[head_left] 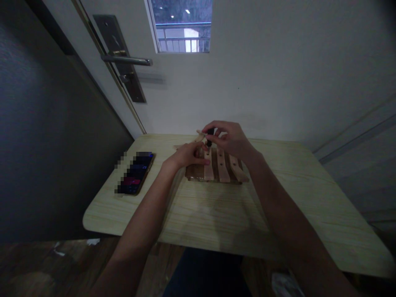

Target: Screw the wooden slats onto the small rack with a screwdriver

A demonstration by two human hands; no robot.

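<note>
A brown block with a shiny, film-like lower edge [198, 179] lies on the table. Several pale, wood-like strips with dark holes lie across it, among them a middle strip [223, 175] and a right strip [236, 171] that sticks out past the edge. My left hand [188, 154] is at the block's left side, thumb and forefinger closed about the upper part of the left strip [209, 173]. Above that strip, my right hand [229, 136] pinches a short dark tool [209, 140], point down. Its tip is too small to make out.
The pale wooden table [291, 189] stands against a white door with a metal handle [126, 60]. A phone [136, 175] lies left of my left forearm. Another pale piece [198, 138] lies behind my left hand. A dark panel [46, 123] borders the left.
</note>
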